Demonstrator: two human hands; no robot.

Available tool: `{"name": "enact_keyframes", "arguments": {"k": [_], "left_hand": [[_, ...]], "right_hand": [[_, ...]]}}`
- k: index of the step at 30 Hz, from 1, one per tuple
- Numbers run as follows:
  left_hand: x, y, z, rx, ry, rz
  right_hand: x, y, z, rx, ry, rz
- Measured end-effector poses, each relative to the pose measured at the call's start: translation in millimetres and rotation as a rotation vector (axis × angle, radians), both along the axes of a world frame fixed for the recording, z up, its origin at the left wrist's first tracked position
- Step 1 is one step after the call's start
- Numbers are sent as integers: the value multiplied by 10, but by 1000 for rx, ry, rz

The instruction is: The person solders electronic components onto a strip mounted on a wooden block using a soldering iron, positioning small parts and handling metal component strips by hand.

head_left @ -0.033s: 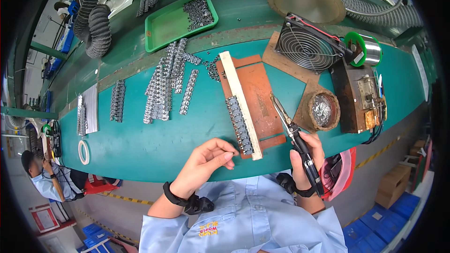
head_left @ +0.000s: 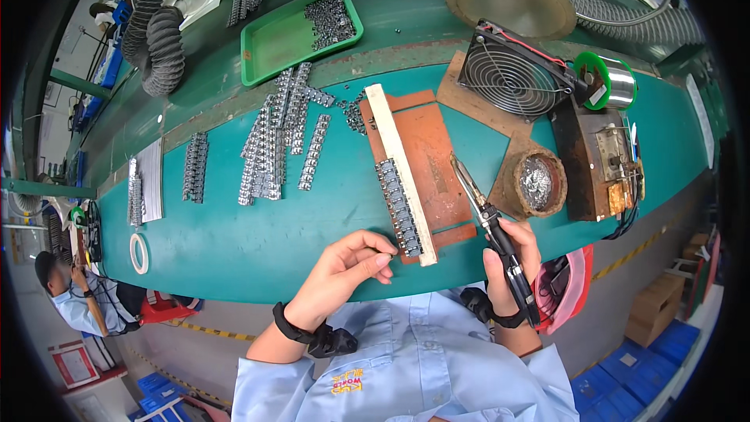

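Observation:
My right hand (head_left: 525, 254) grips a soldering iron (head_left: 494, 228) by its black handle. The iron's tip points up and away over the reddish-brown board (head_left: 431, 160). Along that board runs a pale wooden bar (head_left: 397, 152), with a row of small dark components (head_left: 398, 209) set against its left side. My left hand (head_left: 337, 270) is beside the near end of the row, thumb and fingers pinched together. Something tiny and dark shows at its fingertips, too small to name.
Left of the board lie piled metallic component strips (head_left: 269, 141). Beyond them a green tray (head_left: 262, 43) holds small dark parts. To the right stand a fan (head_left: 516, 74), a solder wire spool (head_left: 621, 82), a round pot (head_left: 512, 187) and a rusty box (head_left: 582, 164). A tape roll (head_left: 133, 254) lies far left.

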State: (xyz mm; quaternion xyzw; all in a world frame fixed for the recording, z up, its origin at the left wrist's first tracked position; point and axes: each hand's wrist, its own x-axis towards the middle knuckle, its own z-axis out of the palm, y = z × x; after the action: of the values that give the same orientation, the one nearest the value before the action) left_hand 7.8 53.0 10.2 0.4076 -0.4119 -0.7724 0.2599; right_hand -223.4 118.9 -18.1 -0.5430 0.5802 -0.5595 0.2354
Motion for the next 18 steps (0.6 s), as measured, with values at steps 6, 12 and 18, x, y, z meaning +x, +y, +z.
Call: {"name": "enact_keyframes", "arguments": {"k": [6, 12, 18], "left_hand": [[-93, 9, -58, 79, 80, 34], [-130, -7, -105, 52, 69, 3], [-138, -22, -95, 29, 51, -12]], "right_hand": [[12, 28, 13, 29, -18, -8], [-12, 19, 20, 15, -18, 22], [-33, 17, 47, 19, -2, 34]]}}
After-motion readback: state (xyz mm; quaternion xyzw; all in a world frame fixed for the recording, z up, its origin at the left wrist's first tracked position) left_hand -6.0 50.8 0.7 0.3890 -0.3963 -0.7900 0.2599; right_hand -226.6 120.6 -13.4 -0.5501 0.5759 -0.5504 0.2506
